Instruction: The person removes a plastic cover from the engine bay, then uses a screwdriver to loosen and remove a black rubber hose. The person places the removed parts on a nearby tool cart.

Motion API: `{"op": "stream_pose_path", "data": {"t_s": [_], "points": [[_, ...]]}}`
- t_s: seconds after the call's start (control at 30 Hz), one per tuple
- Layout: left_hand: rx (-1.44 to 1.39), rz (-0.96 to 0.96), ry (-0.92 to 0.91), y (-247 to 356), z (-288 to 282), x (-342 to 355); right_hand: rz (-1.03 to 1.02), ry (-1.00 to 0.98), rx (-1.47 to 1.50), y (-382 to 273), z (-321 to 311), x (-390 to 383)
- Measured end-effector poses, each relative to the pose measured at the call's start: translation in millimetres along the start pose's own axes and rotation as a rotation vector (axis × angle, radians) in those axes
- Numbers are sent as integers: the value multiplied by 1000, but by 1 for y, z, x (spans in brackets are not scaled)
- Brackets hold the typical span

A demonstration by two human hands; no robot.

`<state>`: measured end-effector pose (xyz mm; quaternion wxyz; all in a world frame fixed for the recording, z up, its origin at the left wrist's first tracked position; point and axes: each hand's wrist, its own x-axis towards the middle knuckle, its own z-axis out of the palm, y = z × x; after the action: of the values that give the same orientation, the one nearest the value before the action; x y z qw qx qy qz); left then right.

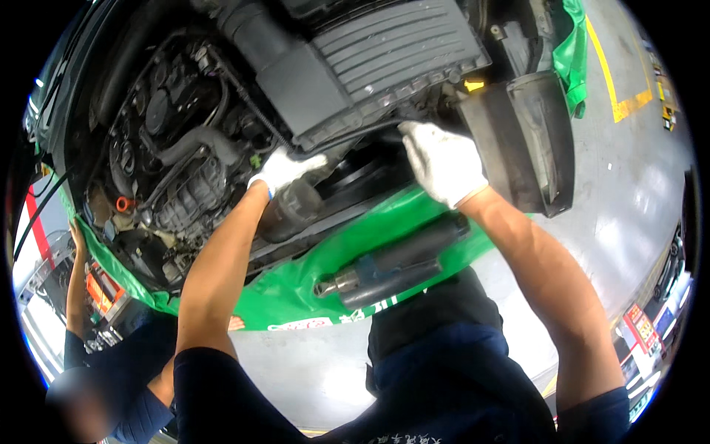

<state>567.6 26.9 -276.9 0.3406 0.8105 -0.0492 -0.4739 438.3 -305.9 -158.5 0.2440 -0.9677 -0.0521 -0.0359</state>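
There you were, leaning in over the ribbed grey box (403,48), both gloved hands along its near edge. Your left hand (285,169) sat at the box's near left corner, just above a wide dark pipe (292,211), its fingers reaching rightward; whether they pinched anything, I couldn't tell. Your right hand (445,164) came in off the box's near right side, fingers bent and gathered at the thin dark strip (355,136), though whether they closed on it was hidden too. That strip ran just along the box's near edge, between your hands, so the wide spacing probably gave you control at both ends. Nearer you than the box, the green cover (255,300) draped over the car's edge, likely guarding the paint from sleeves and tools. And on it, a long dark power tool (403,250) lay on its side, cushioned, it seemed, and within easy reach. Off to the box's left and nearer, a co-worker (137,366) leaned alongside.
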Motion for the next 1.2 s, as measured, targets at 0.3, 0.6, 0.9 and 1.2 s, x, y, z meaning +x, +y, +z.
{"op": "stream_pose_path", "data": {"t_s": [0.3,0.6,0.9,1.2], "points": [[166,-139,-27,48,-16,-22,16,-38,15,-2,-4,0],[453,-97,-288,36,-28,8,8,-71,14,0,-4,5],[659,-98,-375,39,-25,22,-8,-33,1,-1,-7,6],[609,-122,-120,-24,-1,38,49,-88,0,-4,-12,12]]}}
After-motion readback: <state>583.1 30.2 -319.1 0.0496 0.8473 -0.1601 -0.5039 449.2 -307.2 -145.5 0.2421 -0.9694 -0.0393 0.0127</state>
